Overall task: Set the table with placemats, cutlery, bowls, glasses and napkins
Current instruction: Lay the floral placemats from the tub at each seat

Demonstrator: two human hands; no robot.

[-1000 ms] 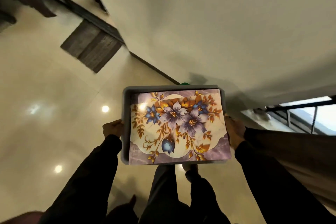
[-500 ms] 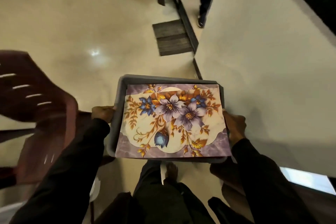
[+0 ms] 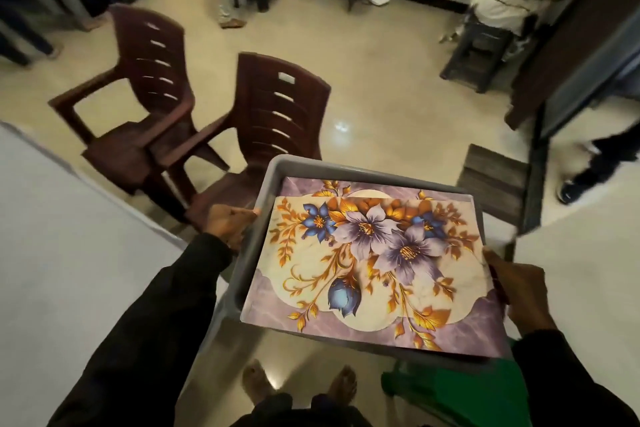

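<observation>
Floral placemats (image 3: 374,263), seemingly two stacked, lie flat atop the grey tray (image 3: 277,170).

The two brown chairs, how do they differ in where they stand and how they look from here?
The far chair stands further left, and both its armrests show. The near chair stands closer to the tray, which hides part of its seat along with the left hand. The near chair bears a pale label near the top of its back; none shows on the far chair. Both are dark brown with slotted backs, side by side, arms touching or nearly so.

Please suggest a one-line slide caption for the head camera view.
Both hands, left hand and right hand, carry a grey tray of floral placemats past two brown chairs.
</observation>
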